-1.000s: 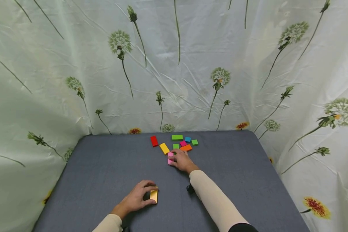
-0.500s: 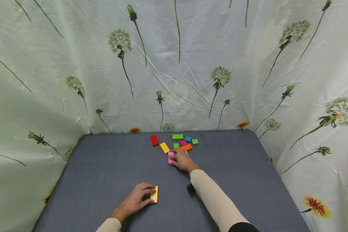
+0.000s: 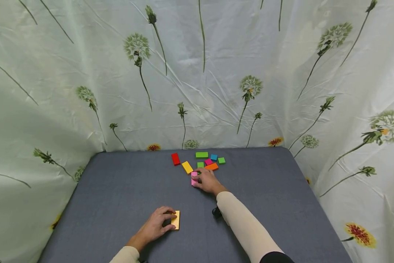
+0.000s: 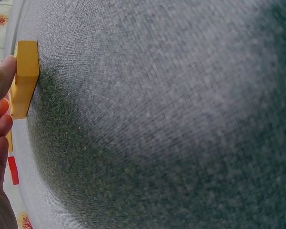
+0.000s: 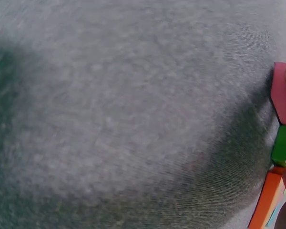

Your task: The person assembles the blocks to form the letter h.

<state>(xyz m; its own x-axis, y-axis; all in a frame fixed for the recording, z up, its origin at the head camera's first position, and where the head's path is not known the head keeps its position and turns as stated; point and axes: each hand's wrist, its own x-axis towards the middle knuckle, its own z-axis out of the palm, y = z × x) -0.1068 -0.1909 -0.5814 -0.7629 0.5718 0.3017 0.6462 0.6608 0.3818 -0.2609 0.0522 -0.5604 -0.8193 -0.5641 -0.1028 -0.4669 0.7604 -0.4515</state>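
My left hand grips a light yellow block lying on the near part of the table, with the thumb at its near end and fingertips over its far end. In the left wrist view, the thumb touches the same yellow block. Farther off, my right hand pinches a pink block between thumb and fingers. The right wrist view shows the pink block on the cloth, close to a green block. Fingers partly hide the pink block.
Near the table's far edge lie a red block, a yellow-orange block, a long green block, a blue block, a magenta block, an orange block and small green ones. A flowered curtain hangs behind the grey table.
The fingers of my left hand have shifted slightly on the yellow block, showing more of its far end. My right hand stays at the pink block. The head view has shifted slightly.
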